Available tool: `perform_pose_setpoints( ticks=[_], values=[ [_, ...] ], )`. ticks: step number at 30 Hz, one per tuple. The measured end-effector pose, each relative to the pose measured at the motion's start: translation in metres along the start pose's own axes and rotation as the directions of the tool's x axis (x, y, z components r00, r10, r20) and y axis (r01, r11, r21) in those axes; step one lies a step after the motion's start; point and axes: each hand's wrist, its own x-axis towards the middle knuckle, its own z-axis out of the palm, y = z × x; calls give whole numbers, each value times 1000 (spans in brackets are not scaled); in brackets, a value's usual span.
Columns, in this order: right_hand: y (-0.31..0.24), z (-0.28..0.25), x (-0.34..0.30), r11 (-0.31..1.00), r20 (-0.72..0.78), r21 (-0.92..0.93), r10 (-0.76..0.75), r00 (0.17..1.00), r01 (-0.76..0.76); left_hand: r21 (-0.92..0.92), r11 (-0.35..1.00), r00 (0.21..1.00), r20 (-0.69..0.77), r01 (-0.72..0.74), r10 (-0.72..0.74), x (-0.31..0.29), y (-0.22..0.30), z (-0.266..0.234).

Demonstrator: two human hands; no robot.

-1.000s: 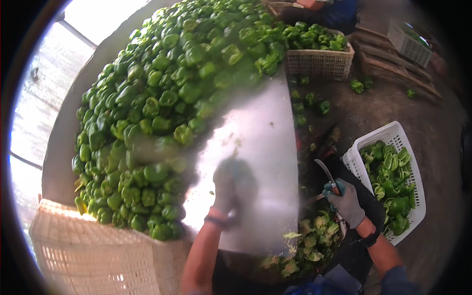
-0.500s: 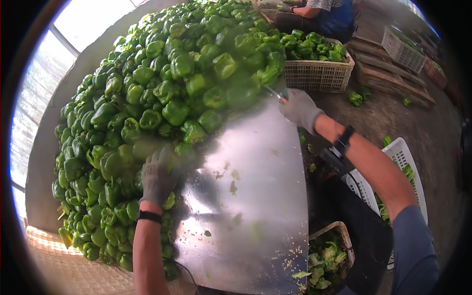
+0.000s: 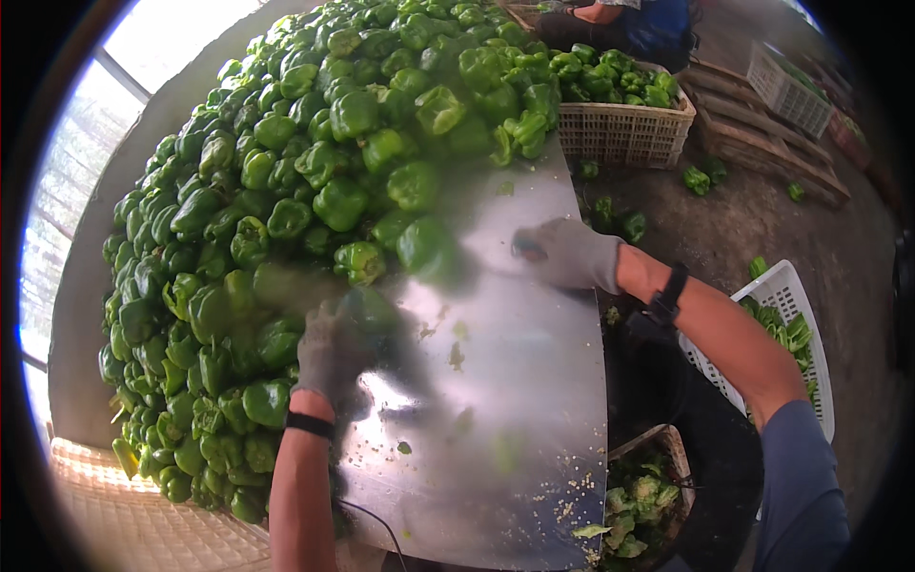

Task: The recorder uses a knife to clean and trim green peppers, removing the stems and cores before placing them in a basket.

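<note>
Head view: the left hand (image 3: pixel 327 351) spreads blurred at the pile (image 3: pixel 200 212), grip unclear; a green pepper (image 3: pixel 427 250) lies ahead-right of it, directly left of the curled right hand (image 3: pixel 569 254), whose contents I cannot tell.

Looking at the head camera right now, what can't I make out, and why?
All in the head view:
Left hand: blur hides whether its fingers hold anything.
Right hand: blur and its curled fingers hide any held object.
White basket: partly covered by the right forearm.
Co-worker: cut off by the top edge.
Pale specks: too small to count.
</note>
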Motion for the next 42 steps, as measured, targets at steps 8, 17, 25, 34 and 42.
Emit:
perform_pose_setpoints(
  ticks=[8, 17, 25, 34, 42],
  values=[
    [14, -25, 21, 999, -272, -3, 36, 962, -38, -651, 758, 997, 75, 29, 26, -72, 2, -9],
    [12, 26, 114, 971, -47, -230, 60, 997, -69, -616, 786, 985, -96, 53, -142, 82, -21, 39],
    [-11, 20, 115, 973, 72, -155, 183, 981, -170, -403, 914, 998, -60, -44, 22, 110, -9, 44],
    [-43, 17, 49, 992, 111, 75, 93, 989, -102, -342, 940, 992, 123, 7, 38, 35, 14, 0],
    [-74, 33, -25, 994, 59, 90, -64, 996, 58, -261, 964, 985, 154, -40, 82, -91, 33, -13]
  ],
)
